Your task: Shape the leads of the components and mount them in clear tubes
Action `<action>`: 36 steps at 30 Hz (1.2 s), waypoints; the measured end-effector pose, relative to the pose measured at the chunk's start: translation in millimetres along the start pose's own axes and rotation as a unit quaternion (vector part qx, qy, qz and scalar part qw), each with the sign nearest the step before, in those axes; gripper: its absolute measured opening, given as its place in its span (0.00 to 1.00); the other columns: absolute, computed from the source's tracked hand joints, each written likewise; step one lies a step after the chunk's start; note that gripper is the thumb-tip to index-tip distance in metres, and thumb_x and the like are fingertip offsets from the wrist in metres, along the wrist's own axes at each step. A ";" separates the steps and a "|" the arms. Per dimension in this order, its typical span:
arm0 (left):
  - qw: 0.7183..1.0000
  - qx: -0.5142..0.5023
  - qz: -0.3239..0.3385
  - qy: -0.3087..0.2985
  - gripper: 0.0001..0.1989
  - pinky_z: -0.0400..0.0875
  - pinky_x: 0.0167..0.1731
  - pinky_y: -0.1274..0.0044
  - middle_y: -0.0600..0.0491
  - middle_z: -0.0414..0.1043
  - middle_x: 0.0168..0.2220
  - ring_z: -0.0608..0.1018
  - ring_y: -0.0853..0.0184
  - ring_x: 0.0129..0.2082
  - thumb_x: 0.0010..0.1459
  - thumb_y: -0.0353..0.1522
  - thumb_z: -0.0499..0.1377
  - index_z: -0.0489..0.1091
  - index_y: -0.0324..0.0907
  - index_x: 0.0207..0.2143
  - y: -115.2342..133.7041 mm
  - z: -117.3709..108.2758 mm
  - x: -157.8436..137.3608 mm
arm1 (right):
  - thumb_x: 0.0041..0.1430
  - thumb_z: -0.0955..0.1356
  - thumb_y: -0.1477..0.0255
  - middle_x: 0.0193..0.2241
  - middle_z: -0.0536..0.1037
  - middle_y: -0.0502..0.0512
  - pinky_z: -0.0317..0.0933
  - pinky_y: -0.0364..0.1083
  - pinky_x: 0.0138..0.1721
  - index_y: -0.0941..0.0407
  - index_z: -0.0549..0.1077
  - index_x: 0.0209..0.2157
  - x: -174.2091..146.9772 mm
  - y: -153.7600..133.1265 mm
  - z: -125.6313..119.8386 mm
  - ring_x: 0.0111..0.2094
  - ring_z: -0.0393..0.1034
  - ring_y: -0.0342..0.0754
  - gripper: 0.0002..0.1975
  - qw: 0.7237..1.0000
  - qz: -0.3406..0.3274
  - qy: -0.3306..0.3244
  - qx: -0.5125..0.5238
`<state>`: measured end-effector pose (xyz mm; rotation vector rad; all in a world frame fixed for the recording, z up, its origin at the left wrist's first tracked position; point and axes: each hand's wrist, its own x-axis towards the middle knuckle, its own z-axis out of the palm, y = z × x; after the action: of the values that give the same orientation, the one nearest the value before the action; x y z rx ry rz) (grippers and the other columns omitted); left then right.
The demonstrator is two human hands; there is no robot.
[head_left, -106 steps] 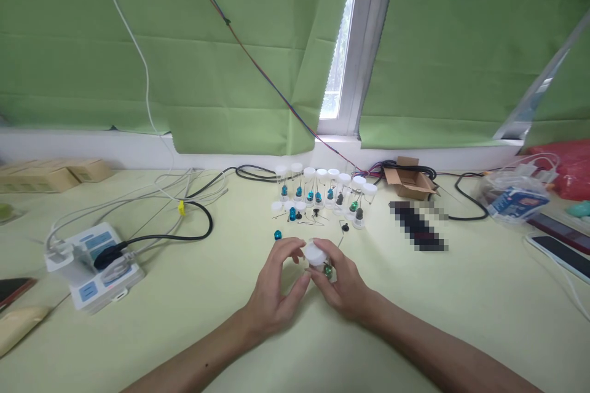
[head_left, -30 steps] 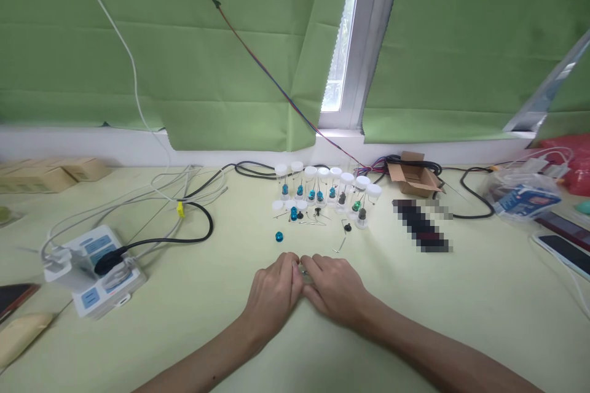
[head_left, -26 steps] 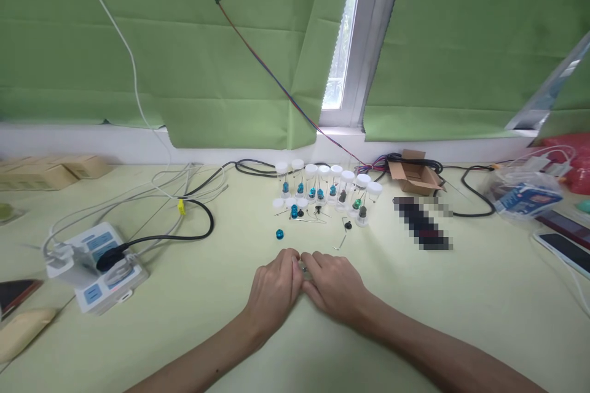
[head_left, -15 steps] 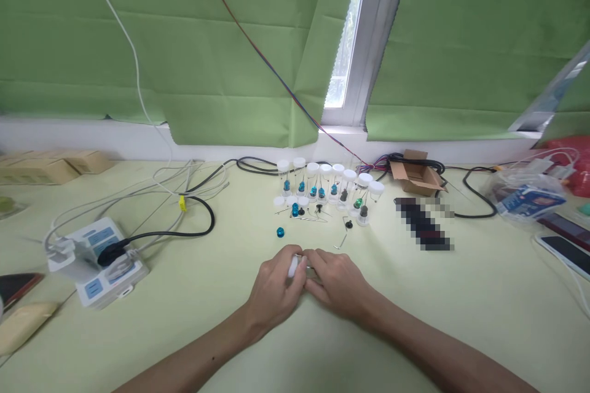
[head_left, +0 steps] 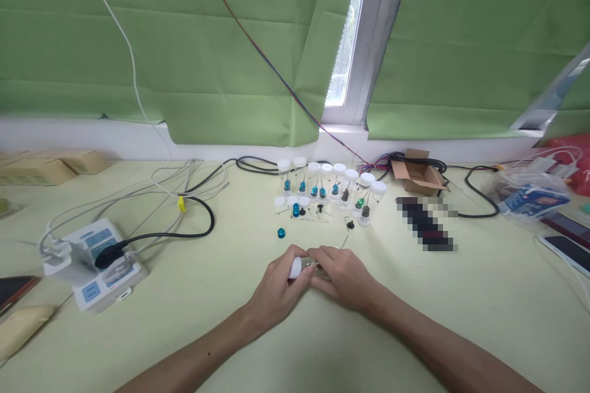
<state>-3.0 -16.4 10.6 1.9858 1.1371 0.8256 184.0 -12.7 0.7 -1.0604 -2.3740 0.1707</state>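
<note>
A small clear vial with a white cap (head_left: 295, 268) lies sideways between my hands. My left hand (head_left: 282, 282) is closed round its capped end. My right hand (head_left: 340, 275) has its fingers bent over the other end, which is mostly hidden. Beyond my hands stands a row of similar white-capped vials (head_left: 322, 184), several with blue, green or dark pieces and thin metal parts inside. Nearer lie a loose blue metal piece (head_left: 281, 233), a second blue piece (head_left: 295, 210), small black pieces (head_left: 351, 225), loose white caps (head_left: 279, 201) and thin metal rods (head_left: 313, 219).
At left are a power strip (head_left: 133, 276) with plugs, tangled cables (head_left: 203, 234) and cardboard boxes (head_left: 41, 167). An opened carton (head_left: 417, 184), a blurred dark object (head_left: 426, 227), a plastic bag (head_left: 528, 196) and a phone (head_left: 566, 252) are at right. Green blinds (head_left: 230, 73) hang behind.
My right hand has shifted slightly right, away from my left. More of the white cap and of the clear vial body now shows between them.
</note>
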 end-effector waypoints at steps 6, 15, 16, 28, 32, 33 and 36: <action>1.000 0.014 0.010 0.020 0.09 0.61 0.22 0.79 0.59 0.66 0.23 0.67 0.69 0.20 0.66 0.39 0.50 0.62 0.43 0.38 -3.6 1.2 -3.4 | 0.65 0.65 0.69 0.34 0.78 0.57 0.62 0.45 0.30 0.58 0.68 0.46 0.8 -3.8 -0.9 0.33 0.73 0.50 0.11 1.000 -0.014 0.006 0.015; 0.986 0.062 0.106 0.112 0.05 0.61 0.18 0.80 0.59 0.68 0.22 0.68 0.71 0.17 0.64 0.34 0.50 0.63 0.43 0.36 -6.5 4.3 -8.7 | 0.67 0.64 0.67 0.33 0.78 0.58 0.65 0.46 0.29 0.60 0.67 0.46 1.6 -12.1 5.9 0.32 0.73 0.50 0.11 0.999 -0.028 0.038 0.018; 0.985 0.065 0.109 0.116 0.05 0.62 0.18 0.80 0.59 0.68 0.23 0.68 0.71 0.17 0.64 0.33 0.50 0.63 0.43 0.36 -6.4 4.0 -8.8 | 0.67 0.63 0.67 0.32 0.78 0.58 0.64 0.46 0.28 0.60 0.67 0.45 1.6 -12.9 6.9 0.31 0.73 0.50 0.11 0.998 -0.034 0.044 0.018; 0.985 0.064 0.090 0.136 0.07 0.63 0.18 0.80 0.59 0.69 0.22 0.69 0.71 0.17 0.64 0.34 0.49 0.63 0.44 0.34 -2.2 3.5 -5.1 | 0.68 0.61 0.68 0.32 0.79 0.58 0.64 0.46 0.27 0.60 0.69 0.44 2.9 -20.5 12.8 0.31 0.73 0.50 0.11 0.997 -0.002 0.075 0.031; 0.984 0.063 0.095 0.137 0.06 0.62 0.17 0.81 0.60 0.66 0.20 0.68 0.72 0.16 0.64 0.34 0.50 0.62 0.44 0.33 -1.9 4.1 -5.4 | 0.66 0.62 0.70 0.30 0.77 0.56 0.62 0.45 0.27 0.59 0.69 0.43 2.3 -19.5 12.0 0.29 0.70 0.48 0.09 0.996 -0.001 0.071 0.044; 0.984 0.062 0.094 0.135 0.05 0.61 0.17 0.81 0.60 0.65 0.20 0.67 0.72 0.16 0.63 0.33 0.50 0.62 0.44 0.34 -2.7 4.7 -5.4 | 0.65 0.62 0.71 0.30 0.77 0.56 0.61 0.45 0.27 0.59 0.69 0.43 1.8 -18.9 11.7 0.29 0.70 0.48 0.09 0.997 -0.002 0.070 0.043; 0.987 0.052 0.091 0.123 0.05 0.61 0.17 0.81 0.61 0.64 0.22 0.66 0.73 0.16 0.61 0.33 0.53 0.62 0.44 0.41 -7.8 6.0 -5.4 | 0.62 0.63 0.72 0.31 0.77 0.56 0.61 0.45 0.27 0.58 0.68 0.45 0.0 -15.5 10.1 0.29 0.69 0.49 0.10 0.996 -0.008 0.074 0.040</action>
<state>-4.0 -19.8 -0.1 2.1411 1.1670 1.1542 168.6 -22.3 -3.0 -0.9817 -2.2244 0.1726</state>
